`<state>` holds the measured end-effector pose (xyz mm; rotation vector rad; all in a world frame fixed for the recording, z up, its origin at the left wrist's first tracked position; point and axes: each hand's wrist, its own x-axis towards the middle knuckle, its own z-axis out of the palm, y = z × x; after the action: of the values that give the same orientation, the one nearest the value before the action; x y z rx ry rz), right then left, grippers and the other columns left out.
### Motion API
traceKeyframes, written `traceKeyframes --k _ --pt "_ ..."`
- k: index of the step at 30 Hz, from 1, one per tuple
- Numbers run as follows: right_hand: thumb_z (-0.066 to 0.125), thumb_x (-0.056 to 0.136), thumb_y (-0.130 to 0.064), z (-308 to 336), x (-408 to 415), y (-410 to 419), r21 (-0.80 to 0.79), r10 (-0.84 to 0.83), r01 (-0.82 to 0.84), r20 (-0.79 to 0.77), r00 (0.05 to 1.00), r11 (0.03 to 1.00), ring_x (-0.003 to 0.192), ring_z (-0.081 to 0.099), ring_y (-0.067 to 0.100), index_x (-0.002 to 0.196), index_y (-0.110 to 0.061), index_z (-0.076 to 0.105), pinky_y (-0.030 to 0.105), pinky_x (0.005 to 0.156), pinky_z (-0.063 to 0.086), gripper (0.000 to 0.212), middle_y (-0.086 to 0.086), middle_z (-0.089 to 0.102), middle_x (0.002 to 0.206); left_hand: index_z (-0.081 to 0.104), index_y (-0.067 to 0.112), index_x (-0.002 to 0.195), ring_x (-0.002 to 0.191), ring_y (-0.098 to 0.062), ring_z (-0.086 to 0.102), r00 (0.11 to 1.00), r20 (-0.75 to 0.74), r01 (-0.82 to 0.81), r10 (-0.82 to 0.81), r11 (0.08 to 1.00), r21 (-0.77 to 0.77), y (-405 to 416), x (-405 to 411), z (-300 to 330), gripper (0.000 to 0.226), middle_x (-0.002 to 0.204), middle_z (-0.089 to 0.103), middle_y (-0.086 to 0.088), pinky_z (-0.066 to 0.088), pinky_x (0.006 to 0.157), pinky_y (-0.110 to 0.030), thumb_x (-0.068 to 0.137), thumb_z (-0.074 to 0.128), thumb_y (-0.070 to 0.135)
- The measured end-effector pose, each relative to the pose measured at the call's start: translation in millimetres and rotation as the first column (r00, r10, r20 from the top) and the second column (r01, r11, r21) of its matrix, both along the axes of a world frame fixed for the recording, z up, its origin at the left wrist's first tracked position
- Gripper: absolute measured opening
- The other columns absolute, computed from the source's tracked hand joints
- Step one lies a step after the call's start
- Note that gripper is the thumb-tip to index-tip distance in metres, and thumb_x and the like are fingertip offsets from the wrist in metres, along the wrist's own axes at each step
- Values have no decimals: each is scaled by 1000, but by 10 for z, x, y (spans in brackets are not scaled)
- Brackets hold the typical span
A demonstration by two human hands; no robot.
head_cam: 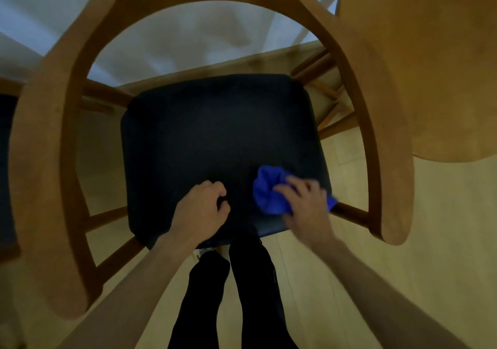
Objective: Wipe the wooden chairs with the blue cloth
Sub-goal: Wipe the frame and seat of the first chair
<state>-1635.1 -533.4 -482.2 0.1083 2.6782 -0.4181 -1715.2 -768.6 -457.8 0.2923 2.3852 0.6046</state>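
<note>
Two hands rest on the dark seat (215,133) of a wooden chair (48,138), seen from above. Right hand (304,206): fingers closed over a bunched blue cloth (265,190), pressing it onto the near right corner of the seat; a tip of cloth shows past the hand at the seat's right edge. Left hand (201,208): fingers curled loosely inward, holding nothing, knuckles on the near middle of the seat, just left of the cloth and apart from it. The chair's curved wooden frame arches around the seat, with armrests ending near left and near right. A round wooden desk (430,66) edge overhangs at the far right. White fabric (188,39) hangs beyond the chair back. The person's dark trouser legs (228,295) stand on the pale wooden floor (443,241) below the seat's near edge.
</note>
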Motion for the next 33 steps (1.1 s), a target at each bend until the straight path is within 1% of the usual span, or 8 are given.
traceKeyframes --k 5,10,13,17,20,25,29,33 --pt "66 80 -9 -39 -1219 553 160 -157 203 -263 952 966 132 35 36 135 -25 51 60 107 31 59 2 40 149 59 22 112 94 -11 56 997 -70 26 -25 1000 16 183 -360 -12 21 104 58 5 50 78 -30 93 58 31" --pt "61 82 -5 -350 -1821 712 130 -242 242 -13 970 962 134 29 42 140 -27 42 65 109 28 65 6 34 151 57 25 114 93 -8 56 994 -101 42 -41 999 8 283 -519 -58 23 105 57 7 47 76 -26 93 59 33" --pt "70 79 -16 -330 -1504 605 150 -145 140 25 989 979 129 34 42 137 -29 41 67 103 35 67 8 34 145 57 25 115 93 -8 56 995 -83 51 -51 999 -6 292 -492 -62 23 106 57 7 48 77 -25 93 59 33" --pt "72 76 -31 -271 -535 187 138 44 -71 191 981 988 123 37 35 134 -34 40 49 97 40 66 4 32 143 58 23 113 93 -9 56 998 -51 38 -39 999 -13 247 -375 -47 22 106 58 6 51 78 -28 93 58 32" --pt "67 81 -41 -274 71 -48 1 145 -154 333 932 988 125 34 31 136 -37 36 46 100 37 63 0 29 145 58 26 111 91 -6 54 998 -34 41 -43 999 -35 192 -247 -45 20 104 57 9 46 73 -23 92 58 33" --pt "63 76 -42 -167 410 -195 -261 260 -179 319 911 948 114 39 18 128 -39 43 35 96 40 55 -11 38 132 54 26 109 87 -7 48 977 -2 212 -213 973 -92 36 2 -7 19 101 53 8 40 69 -24 92 54 35" --pt "71 75 -34 15 465 -313 -301 64 -18 143 988 953 109 38 10 123 -34 52 31 97 41 52 -12 43 126 55 24 109 92 -13 52 990 -67 113 -124 982 -152 -237 127 93 20 102 54 5 46 75 -28 92 52 33" --pt "79 70 -20 251 230 -336 -352 -100 85 -23 995 932 107 40 12 121 -27 56 27 92 40 56 -10 44 123 55 23 111 94 -15 54 980 -160 85 -116 979 -188 -535 193 232 21 103 56 4 49 78 -31 93 50 32"
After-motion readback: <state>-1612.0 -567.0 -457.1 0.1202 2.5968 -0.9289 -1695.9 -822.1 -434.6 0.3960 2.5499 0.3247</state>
